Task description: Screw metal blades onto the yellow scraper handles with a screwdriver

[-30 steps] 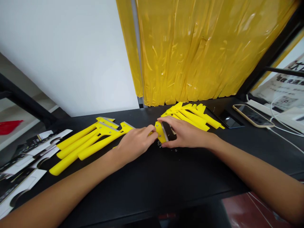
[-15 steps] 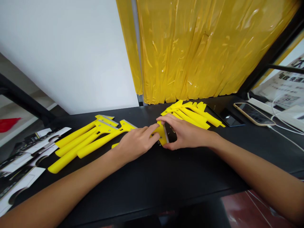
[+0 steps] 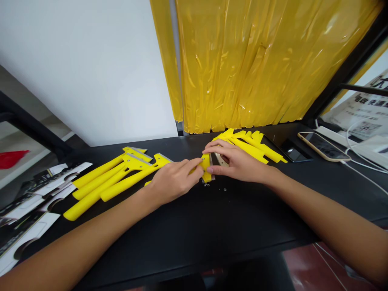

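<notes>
Between my two hands is a yellow scraper, its head turned sideways with the metal blade edge facing right. My left hand is closed around it, fingers near the head, and hides most of the handle. With thumb below and fingers above, my right hand grips the head at its blade side. A metal strip shows under the right palm. Small metal rings lie on the black table just below the head. To the left rest several yellow scrapers with blades on their heads.
More yellow scraper handles are piled behind my right hand. Printed cards lie at the far left. A dark phone and a charging phone with white cables sit at right. Yellow plastic strips hang behind the black table.
My right hand has drawn its thumb up and inward, narrowing its grip on the scraper head. The scraper head has tilted slightly, and the small rings beneath show more clearly.
</notes>
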A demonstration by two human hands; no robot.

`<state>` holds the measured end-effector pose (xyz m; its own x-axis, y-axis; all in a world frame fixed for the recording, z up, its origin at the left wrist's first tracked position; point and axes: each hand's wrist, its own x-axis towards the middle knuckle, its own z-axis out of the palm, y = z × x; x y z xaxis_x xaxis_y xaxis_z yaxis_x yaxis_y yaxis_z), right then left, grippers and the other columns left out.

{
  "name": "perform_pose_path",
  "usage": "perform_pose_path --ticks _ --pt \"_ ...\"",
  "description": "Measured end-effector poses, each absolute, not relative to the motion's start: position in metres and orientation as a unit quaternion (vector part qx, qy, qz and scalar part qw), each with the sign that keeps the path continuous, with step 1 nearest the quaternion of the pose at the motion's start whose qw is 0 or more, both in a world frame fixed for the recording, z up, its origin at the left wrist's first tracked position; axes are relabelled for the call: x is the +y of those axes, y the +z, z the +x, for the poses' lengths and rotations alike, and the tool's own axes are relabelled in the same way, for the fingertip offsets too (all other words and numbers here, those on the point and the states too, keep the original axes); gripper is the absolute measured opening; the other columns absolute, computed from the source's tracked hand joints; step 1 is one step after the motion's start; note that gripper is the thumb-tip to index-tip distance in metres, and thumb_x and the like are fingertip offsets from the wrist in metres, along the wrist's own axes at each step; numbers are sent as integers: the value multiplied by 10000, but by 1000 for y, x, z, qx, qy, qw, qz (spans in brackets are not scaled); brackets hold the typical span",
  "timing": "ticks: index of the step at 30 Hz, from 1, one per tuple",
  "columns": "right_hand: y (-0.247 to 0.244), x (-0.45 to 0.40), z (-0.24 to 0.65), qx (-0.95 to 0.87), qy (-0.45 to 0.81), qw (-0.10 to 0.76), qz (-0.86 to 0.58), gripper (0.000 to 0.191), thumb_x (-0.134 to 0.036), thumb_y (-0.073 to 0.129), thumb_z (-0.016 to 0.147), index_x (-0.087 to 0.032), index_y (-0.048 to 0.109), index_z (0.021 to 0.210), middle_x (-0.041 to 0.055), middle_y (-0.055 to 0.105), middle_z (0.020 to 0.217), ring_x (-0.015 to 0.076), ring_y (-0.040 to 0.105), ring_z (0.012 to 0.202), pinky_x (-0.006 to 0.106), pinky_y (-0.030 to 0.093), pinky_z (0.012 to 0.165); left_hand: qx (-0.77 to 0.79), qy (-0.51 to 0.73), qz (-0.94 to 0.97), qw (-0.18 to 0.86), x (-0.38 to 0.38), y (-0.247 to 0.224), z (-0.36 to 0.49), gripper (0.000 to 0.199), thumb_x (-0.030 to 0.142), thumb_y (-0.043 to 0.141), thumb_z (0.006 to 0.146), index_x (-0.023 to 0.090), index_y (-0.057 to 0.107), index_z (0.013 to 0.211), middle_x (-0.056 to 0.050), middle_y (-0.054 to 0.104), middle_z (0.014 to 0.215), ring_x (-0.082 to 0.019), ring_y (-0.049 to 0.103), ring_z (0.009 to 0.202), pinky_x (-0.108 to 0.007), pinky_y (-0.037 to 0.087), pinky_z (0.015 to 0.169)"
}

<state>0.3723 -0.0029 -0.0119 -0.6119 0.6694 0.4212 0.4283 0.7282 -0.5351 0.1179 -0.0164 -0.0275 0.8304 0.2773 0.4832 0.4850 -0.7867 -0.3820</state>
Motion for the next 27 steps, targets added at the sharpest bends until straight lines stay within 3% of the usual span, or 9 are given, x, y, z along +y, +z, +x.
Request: perform_pose_path --ticks 5,10,15,27 --pt "-7 -7 372 -878 192 314 -305 589 -498 736 843 -267 553 1353 109 604 1355 293 578 1254 481 460 1073 -237 -244 -913 225 -17 -22 117 119 191 526 987 185 636 1034 -103 701 1234 -201 711 943 -296 553 750" --pt "-5 -14 369 -883 156 289 -336 738 -562 763 777 -249 510 1396 121 572 1401 311 577 1262 476 469 1061 -176 -159 -914 330 -25 -11 122 197 90 472 978 167 639 908 -104 722 1143 -168 674 755 -277 499 607" --pt "-8 -15 371 -901 136 235 -340 880 -565 781 737 -251 432 1481 120 540 1465 332 571 1280 479 460 1075 -171 -148 -911 345 -24 -10 124 211 61 462 970 164 620 877 -85 722 1084 -152 646 709 -275 480 580" --pt "-10 -19 368 -906 93 229 -342 906 -452 750 749 -241 339 1529 121 481 1520 331 570 1284 453 495 1039 -153 -153 -906 365 -23 -17 123 164 34 531 918 155 640 901 -125 720 1143 -181 697 726 -294 533 575"
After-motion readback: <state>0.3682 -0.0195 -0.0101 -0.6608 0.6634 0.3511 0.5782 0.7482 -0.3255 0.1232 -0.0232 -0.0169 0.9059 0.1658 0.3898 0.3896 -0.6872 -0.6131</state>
